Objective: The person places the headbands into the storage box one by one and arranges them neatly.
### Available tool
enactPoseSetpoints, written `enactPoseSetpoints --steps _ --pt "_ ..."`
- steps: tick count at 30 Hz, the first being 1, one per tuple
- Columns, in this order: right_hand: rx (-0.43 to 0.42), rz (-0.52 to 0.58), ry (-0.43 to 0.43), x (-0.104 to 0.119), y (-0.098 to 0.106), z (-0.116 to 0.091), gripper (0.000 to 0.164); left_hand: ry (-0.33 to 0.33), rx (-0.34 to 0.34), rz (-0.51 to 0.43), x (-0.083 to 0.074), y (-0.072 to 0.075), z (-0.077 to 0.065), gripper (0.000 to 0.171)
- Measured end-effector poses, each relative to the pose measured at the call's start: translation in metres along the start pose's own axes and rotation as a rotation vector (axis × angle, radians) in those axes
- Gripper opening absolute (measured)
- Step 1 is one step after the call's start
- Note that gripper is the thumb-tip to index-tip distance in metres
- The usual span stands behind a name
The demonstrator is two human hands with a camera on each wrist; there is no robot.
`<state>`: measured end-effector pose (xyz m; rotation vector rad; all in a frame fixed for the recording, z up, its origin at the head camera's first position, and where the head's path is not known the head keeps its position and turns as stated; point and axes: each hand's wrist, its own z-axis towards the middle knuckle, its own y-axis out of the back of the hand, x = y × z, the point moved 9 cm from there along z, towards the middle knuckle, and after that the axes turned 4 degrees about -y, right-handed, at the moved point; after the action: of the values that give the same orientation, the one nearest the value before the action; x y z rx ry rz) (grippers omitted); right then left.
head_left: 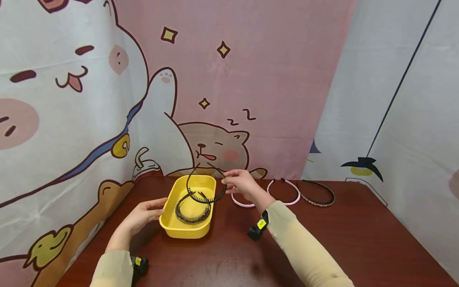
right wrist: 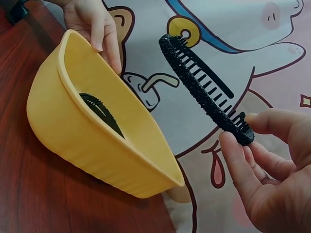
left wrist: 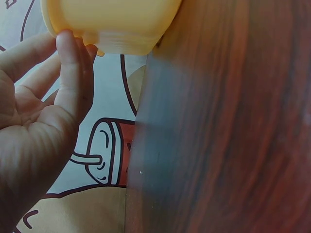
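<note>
My right hand (head_left: 241, 183) pinches one side of a black toothed headband (right wrist: 194, 80) between thumb and fingers. The headband has a glittery, bumpy outer face, and hangs above the yellow basin (head_left: 184, 234). Inside the basin lies dark toothed hairband work (head_left: 193, 220), at least one headband; whether several overlap I cannot tell. My left hand (head_left: 143, 215) touches the basin's left outer side near the rim, its fingers fairly straight, as the left wrist view also shows with the basin wall (left wrist: 116, 29).
To the right on the brown table (head_left: 322, 239) lie a pink headband (head_left: 244, 205) partly behind my right hand, another pink headband (head_left: 295, 201) and a patterned toothed headband (head_left: 322, 204). A cartoon-print cloth (head_left: 269, 79) hangs behind the table.
</note>
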<state>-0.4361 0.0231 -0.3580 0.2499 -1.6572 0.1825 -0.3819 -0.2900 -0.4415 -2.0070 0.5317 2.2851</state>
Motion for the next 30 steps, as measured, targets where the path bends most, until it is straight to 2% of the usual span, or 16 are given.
enactPoseSetpoints --steps 14,19,30 --pt "0.015 0.013 -0.029 -0.007 -0.019 0.016 0.033 0.011 -0.015 0.000 0.001 0.002 0.002 0.057" --pt "0.006 0.010 -0.047 -0.011 -0.024 0.020 0.037 0.005 -0.008 -0.004 0.002 0.002 0.002 0.057" --pt "-0.011 0.001 -0.077 -0.020 -0.035 0.029 0.034 0.005 -0.006 -0.006 0.000 0.001 0.001 0.056"
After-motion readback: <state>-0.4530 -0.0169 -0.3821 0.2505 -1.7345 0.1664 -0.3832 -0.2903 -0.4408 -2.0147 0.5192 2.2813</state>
